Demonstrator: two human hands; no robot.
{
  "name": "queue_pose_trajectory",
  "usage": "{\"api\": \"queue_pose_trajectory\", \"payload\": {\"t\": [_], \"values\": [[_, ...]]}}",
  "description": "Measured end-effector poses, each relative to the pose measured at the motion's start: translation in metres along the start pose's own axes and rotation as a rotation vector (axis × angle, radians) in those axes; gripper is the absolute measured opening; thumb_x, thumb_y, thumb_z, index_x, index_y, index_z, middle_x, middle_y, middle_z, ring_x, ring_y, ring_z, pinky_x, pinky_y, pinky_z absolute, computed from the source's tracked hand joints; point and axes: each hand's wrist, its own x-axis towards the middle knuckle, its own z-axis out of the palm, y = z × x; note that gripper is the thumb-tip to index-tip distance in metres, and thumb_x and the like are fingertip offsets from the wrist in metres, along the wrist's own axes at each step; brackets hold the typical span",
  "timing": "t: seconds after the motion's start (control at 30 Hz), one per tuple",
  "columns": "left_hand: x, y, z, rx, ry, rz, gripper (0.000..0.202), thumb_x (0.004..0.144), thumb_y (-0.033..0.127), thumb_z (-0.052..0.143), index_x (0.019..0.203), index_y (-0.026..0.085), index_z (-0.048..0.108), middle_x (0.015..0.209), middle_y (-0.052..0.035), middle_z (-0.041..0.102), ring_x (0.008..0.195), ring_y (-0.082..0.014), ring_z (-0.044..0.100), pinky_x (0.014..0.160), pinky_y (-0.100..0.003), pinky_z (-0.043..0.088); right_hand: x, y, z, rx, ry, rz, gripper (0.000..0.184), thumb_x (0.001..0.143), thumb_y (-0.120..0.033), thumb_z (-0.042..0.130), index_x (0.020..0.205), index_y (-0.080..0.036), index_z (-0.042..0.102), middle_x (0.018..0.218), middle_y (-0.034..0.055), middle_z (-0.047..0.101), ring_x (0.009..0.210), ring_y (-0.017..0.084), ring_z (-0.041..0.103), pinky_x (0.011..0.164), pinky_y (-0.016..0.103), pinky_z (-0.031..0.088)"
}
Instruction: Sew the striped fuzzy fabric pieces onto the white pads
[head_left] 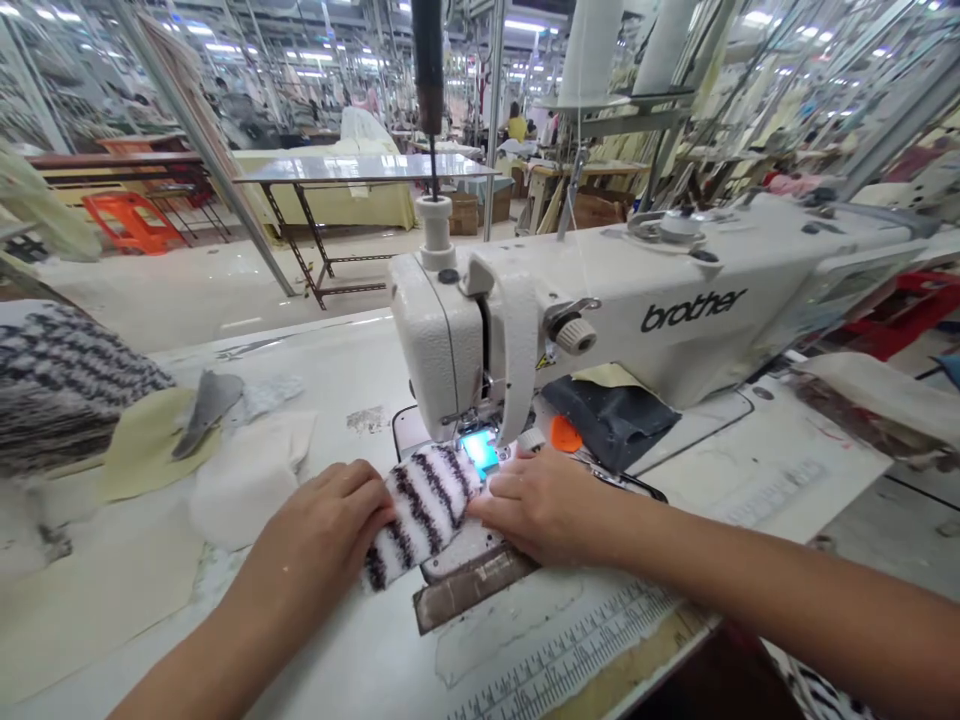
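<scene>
A small piece of fluffy striped fabric (424,505), white with black bands, lies on the sewing machine (667,290) bed, its far right edge by the lit needle area. My left hand (330,520) grips the fabric's left edge, thumb and fingers closed on it. At the right edge, close to the presser foot, my right hand (544,505) pinches the fabric with bent fingers. The needle tip itself is lost in the glare of the lamp. In front of the bed, a brown strip (476,588) is fixed to the table.
A stack of striped fabric (67,385) stands at the far left, beside yellow, grey and white scraps (251,470). Dark cloth (615,420) and an orange piece (565,434) lie under the machine arm. A printed ruler (570,650) runs along the front edge.
</scene>
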Motion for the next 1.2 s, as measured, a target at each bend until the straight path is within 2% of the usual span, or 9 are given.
{"api": "queue_pose_trajectory", "payload": {"t": [0.07,0.2,0.37,0.5,0.63,0.73,0.87,1.03,1.2], "values": [[0.003,-0.002,-0.002,0.015,0.048,0.016,0.031,0.092,0.030,0.031,0.075,0.020,0.055,0.078,-0.0044,0.057,0.071,-0.0206,0.054,0.063,-0.032,0.043,0.004,-0.001,-0.003,-0.008,-0.014,0.030,0.013,0.082,-0.017,0.053,0.094,-0.017,0.057,0.076,-0.0005,0.063,0.068,0.015,0.053,0.064,0.031,0.028],[0.006,-0.007,-0.008,0.140,0.102,0.070,0.030,0.092,0.026,0.031,0.075,0.020,0.055,0.080,-0.0053,0.059,0.073,-0.0224,0.053,0.064,-0.034,0.041,0.006,-0.004,0.000,0.006,-0.032,0.060,0.011,0.085,-0.021,0.053,0.076,-0.017,0.056,0.071,-0.0006,0.064,0.065,0.015,0.054,0.063,0.032,0.028],[0.010,-0.005,-0.014,0.268,0.078,0.176,0.029,0.089,0.020,0.033,0.071,0.020,0.056,0.085,-0.0062,0.060,0.080,-0.0268,0.053,0.069,-0.042,0.040,0.004,-0.004,0.013,0.060,0.012,0.062,0.014,0.086,-0.020,0.048,0.074,-0.016,0.055,0.071,-0.0002,0.064,0.065,0.014,0.053,0.067,0.031,0.029],[0.017,0.017,-0.006,0.138,0.171,0.225,0.020,0.090,0.017,0.037,0.086,0.018,0.056,0.088,-0.0065,0.060,0.083,-0.0247,0.052,0.071,-0.040,0.042,0.001,-0.003,0.018,0.097,0.028,0.039,0.008,0.079,-0.018,0.051,0.073,-0.017,0.054,0.070,-0.0016,0.063,0.064,0.014,0.052,0.066,0.031,0.029],[0.028,0.035,0.018,-0.053,0.215,0.308,0.024,0.089,0.009,0.032,0.098,0.015,0.053,0.086,-0.0073,0.059,0.079,-0.0212,0.052,0.068,-0.034,0.045,0.000,-0.003,0.019,0.135,0.080,0.031,0.008,0.078,-0.020,0.053,0.071,-0.017,0.054,0.068,-0.0020,0.063,0.062,0.014,0.051,0.064,0.031,0.028],[0.031,0.028,0.032,-0.087,0.187,0.315,0.021,0.091,0.011,0.034,0.096,0.014,0.054,0.091,-0.0085,0.059,0.084,-0.0213,0.053,0.073,-0.035,0.046,0.000,-0.003,0.017,0.140,0.070,0.042,0.008,0.080,-0.021,0.053,0.073,-0.016,0.056,0.069,-0.0014,0.064,0.061,0.014,0.051,0.061,0.030,0.027],[0.030,0.011,0.032,-0.097,0.173,0.384,0.022,0.093,0.017,0.039,0.107,0.017,0.056,0.107,-0.0076,0.058,0.096,-0.0204,0.052,0.083,-0.034,0.045,0.000,-0.002,0.013,0.145,0.010,0.055,0.009,0.081,-0.020,0.053,0.076,-0.017,0.059,0.071,-0.0015,0.065,0.062,0.014,0.053,0.061,0.030,0.027],[0.036,0.009,0.024,-0.119,0.127,0.415,0.025,0.094,0.020,0.038,0.108,0.020,0.058,0.104,-0.0058,0.060,0.093,-0.0190,0.054,0.080,-0.032,0.046,-0.001,-0.002,0.016,0.167,0.032,0.052,0.011,0.082,-0.019,0.050,0.078,-0.017,0.059,0.071,-0.0017,0.065,0.064,0.014,0.052,0.063,0.030,0.028],[0.043,0.008,0.029,-0.076,0.141,0.459,0.025,0.094,0.025,0.037,0.102,0.022,0.060,0.102,-0.0048,0.061,0.089,-0.0201,0.055,0.076,-0.034,0.046,-0.002,-0.001,0.019,0.173,0.057,0.040,0.011,0.082,-0.020,0.049,0.079,-0.017,0.059,0.070,-0.0017,0.064,0.064,0.014,0.051,0.061,0.030,0.027]]}}
